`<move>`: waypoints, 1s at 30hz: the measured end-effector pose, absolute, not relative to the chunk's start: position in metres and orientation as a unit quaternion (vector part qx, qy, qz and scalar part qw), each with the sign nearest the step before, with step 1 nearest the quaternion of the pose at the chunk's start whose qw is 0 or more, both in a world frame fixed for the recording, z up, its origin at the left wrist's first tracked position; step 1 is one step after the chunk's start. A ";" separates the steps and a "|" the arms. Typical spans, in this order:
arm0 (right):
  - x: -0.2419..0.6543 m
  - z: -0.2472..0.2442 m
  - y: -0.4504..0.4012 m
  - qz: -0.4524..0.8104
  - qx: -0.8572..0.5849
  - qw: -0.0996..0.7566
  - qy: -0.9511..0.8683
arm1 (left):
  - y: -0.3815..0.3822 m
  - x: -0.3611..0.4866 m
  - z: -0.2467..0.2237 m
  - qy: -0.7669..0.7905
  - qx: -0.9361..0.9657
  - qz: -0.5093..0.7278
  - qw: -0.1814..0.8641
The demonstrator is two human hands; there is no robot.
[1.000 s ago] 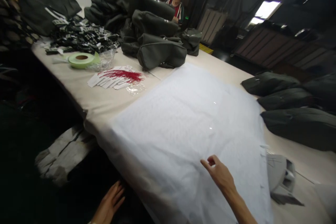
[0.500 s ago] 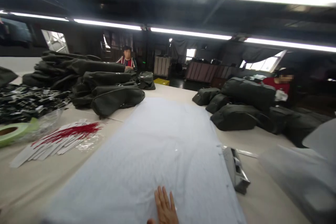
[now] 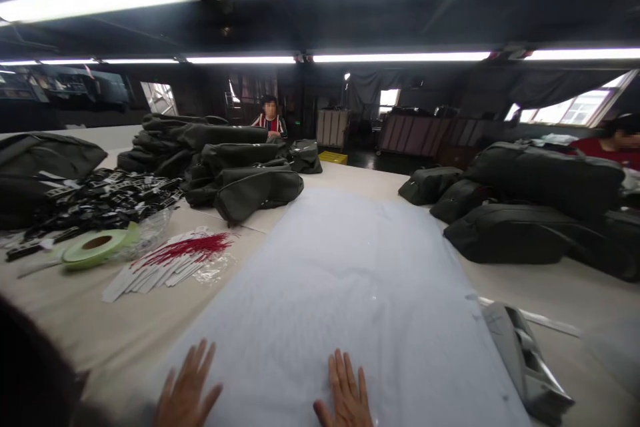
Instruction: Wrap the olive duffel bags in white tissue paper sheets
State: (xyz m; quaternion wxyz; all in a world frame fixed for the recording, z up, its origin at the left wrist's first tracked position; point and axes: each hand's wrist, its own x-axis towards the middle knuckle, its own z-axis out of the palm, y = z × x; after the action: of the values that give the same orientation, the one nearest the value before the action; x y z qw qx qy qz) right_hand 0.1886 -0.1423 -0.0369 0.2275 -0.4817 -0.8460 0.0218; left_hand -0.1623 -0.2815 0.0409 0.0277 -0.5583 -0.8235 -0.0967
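Observation:
A long whitish, translucent plastic sheet point(image 3: 340, 267) stretches along the table away from me, with small wrinkles across it. My left hand point(image 3: 186, 387) is spread over its near left part, fingers apart and nothing held. My right hand point(image 3: 346, 390) lies flat on the near middle of the sheet, fingers extended, also holding nothing. A grey tape dispenser point(image 3: 530, 367) stands beside the sheet's right edge. Left of the sheet is a fan of white tags with red strings point(image 3: 165, 263).
A pale green tape roll point(image 3: 95, 247) and a heap of black straps point(image 3: 115, 200) lie on the left. Dark bags are piled at the left point(image 3: 255, 190) and right point(image 3: 510, 233). One person point(image 3: 270, 123) is across the table, another point(image 3: 607, 147) at far right.
My left hand has come into view over the sheet at the left. My right hand stays flat on the sheet. The view has turned left, so things appear shifted right.

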 end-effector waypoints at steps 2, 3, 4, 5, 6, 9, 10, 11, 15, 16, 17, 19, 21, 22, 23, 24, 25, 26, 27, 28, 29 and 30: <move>0.184 -0.031 -0.127 0.000 -0.517 0.199 -0.833 | -0.225 -0.160 0.048 -0.764 -0.642 -0.059 -0.004; 0.183 -0.030 -0.120 -0.008 -0.532 0.188 -0.826 | -0.197 -0.158 0.052 -0.738 -0.673 -0.047 -0.023; 0.182 -0.031 -0.113 -0.012 -0.544 0.178 -0.820 | -0.171 -0.155 0.055 -0.719 -0.693 -0.038 -0.039; 0.180 -0.033 -0.107 -0.016 -0.553 0.169 -0.815 | -0.149 -0.153 0.058 -0.703 -0.709 -0.030 -0.054; 0.179 -0.035 -0.102 -0.019 -0.561 0.160 -0.812 | -0.131 -0.152 0.059 -0.691 -0.719 -0.021 -0.069; 0.175 -0.040 -0.091 -0.027 -0.570 0.135 -0.810 | -0.097 -0.155 0.053 -0.669 -0.734 0.005 -0.117; 0.173 -0.039 -0.088 -0.027 -0.573 0.125 -0.810 | -0.090 -0.157 0.049 -0.665 -0.736 0.008 -0.129; 0.170 -0.036 -0.085 -0.023 -0.573 0.113 -0.811 | -0.085 -0.160 0.046 -0.661 -0.738 0.007 -0.136; 0.161 -0.008 -0.070 0.018 -0.569 0.068 -0.819 | -0.070 -0.164 0.046 -0.658 -0.741 0.003 -0.134; 0.160 -0.001 -0.068 0.027 -0.569 0.062 -0.819 | -0.066 -0.163 0.048 -0.659 -0.740 0.008 -0.132; 0.159 0.005 -0.066 0.034 -0.570 0.059 -0.819 | -0.064 -0.162 0.050 -0.660 -0.740 0.013 -0.131; 0.162 0.013 -0.065 0.047 -0.572 0.054 -0.817 | -0.060 -0.158 0.053 -0.662 -0.738 0.024 -0.128; 0.167 0.018 -0.068 0.059 -0.575 0.055 -0.814 | -0.060 -0.154 0.055 -0.662 -0.738 0.031 -0.125; 0.170 0.020 -0.071 0.063 -0.579 0.060 -0.811 | -0.061 -0.153 0.056 -0.661 -0.739 0.032 -0.124; 0.172 0.024 -0.076 0.066 -0.584 0.068 -0.806 | -0.062 -0.152 0.057 -0.659 -0.741 0.034 -0.124; 0.173 0.029 -0.081 0.067 -0.589 0.079 -0.802 | -0.063 -0.151 0.058 -0.657 -0.742 0.036 -0.126; 0.173 0.034 -0.088 0.069 -0.590 0.093 -0.799 | -0.063 -0.151 0.058 -0.656 -0.743 0.040 -0.126; 0.172 0.038 -0.096 0.069 -0.588 0.110 -0.798 | -0.063 -0.151 0.057 -0.657 -0.743 0.044 -0.123; 0.169 0.041 -0.103 0.071 -0.580 0.128 -0.801 | -0.063 -0.152 0.056 -0.658 -0.742 0.049 -0.117; 0.165 0.041 -0.111 0.072 -0.569 0.146 -0.806 | -0.061 -0.153 0.053 -0.662 -0.741 0.050 -0.103; 0.160 0.038 -0.118 0.075 -0.558 0.163 -0.810 | -0.058 -0.155 0.049 -0.662 -0.743 0.048 -0.087; 0.155 0.032 -0.123 0.080 -0.543 0.175 -0.818 | -0.055 -0.158 0.045 -0.660 -0.746 0.047 -0.074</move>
State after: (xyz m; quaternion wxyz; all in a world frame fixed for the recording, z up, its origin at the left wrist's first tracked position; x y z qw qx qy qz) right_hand 0.1548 -0.1233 0.0319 0.1750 -0.5426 -0.8177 0.0798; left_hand -0.1576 -0.0553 0.0446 -0.0741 -0.7463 -0.6598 0.0466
